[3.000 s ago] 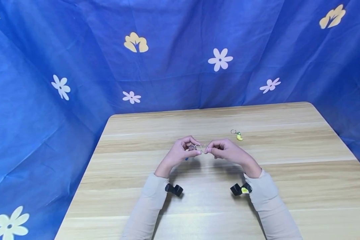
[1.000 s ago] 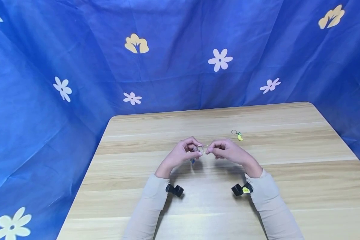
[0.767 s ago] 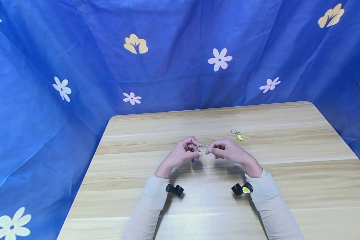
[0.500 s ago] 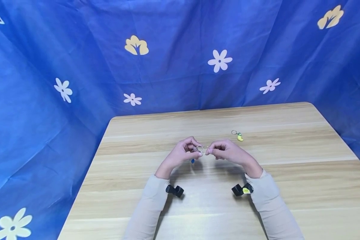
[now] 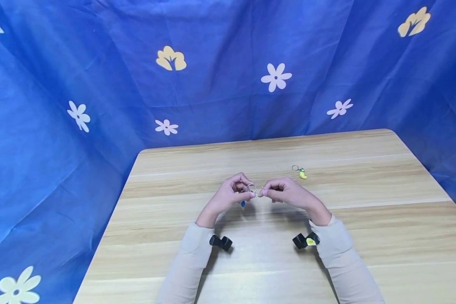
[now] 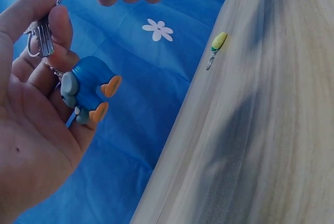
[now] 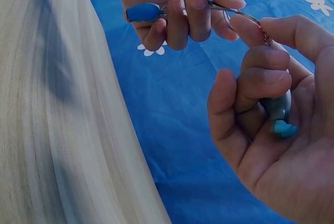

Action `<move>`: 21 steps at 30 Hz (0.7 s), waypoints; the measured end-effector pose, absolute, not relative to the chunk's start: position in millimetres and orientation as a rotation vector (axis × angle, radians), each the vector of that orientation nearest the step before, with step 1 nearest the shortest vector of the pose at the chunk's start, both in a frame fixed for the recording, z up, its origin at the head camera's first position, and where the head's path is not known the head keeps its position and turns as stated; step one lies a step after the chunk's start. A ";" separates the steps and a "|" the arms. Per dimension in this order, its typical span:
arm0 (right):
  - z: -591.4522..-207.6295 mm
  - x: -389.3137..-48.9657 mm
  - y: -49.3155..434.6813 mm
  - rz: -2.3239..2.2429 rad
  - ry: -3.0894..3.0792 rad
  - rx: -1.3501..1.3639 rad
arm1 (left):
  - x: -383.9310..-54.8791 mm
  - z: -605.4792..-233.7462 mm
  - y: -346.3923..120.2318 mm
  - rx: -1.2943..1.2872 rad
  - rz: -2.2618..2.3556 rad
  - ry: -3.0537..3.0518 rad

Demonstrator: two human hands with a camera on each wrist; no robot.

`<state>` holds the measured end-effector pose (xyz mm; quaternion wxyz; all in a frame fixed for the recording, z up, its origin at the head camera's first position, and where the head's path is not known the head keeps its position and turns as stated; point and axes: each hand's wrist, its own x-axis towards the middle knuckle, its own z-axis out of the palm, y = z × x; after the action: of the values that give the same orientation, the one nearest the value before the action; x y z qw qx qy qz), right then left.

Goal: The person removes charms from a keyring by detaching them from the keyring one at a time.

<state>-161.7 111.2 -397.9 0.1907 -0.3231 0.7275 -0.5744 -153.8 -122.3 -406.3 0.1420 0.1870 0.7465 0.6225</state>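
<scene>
In the head view my left hand (image 5: 229,190) and right hand (image 5: 285,192) meet above the table, each pinching a metal key ring. The left wrist view shows a silver key (image 6: 44,38) among my left fingers, and a blue figure keychain (image 6: 91,85) with orange feet hanging on a short chain against them. Between thumb and index finger my right hand pinches another key ring (image 7: 251,18), which reaches to the left fingertips; whether the rings are linked I cannot tell. A grey and teal charm (image 7: 279,109) hangs from it by a chain, partly behind my curled right fingers.
A yellow charm keychain (image 5: 302,173) with a green top and its own ring lies on the wooden table (image 5: 175,245), beyond my right hand. A blue flower-patterned cloth (image 5: 220,97) hangs behind the table and down both sides.
Both hands have stayed nearly in place. The blue keychain hangs slightly farther right than three seconds ago. Less of the right-hand ring shows beyond the fingertips now.
</scene>
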 end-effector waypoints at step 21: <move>-401.4 -165.7 112.7 -1.639 2.066 -0.865 | -152.9 -409.1 -123.5 0.511 1.744 2.156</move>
<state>-165.7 112.7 -401.4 0.1820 -0.3065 0.7320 -0.5807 -152.9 -123.5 -409.1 0.1603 0.1789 0.7548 0.6104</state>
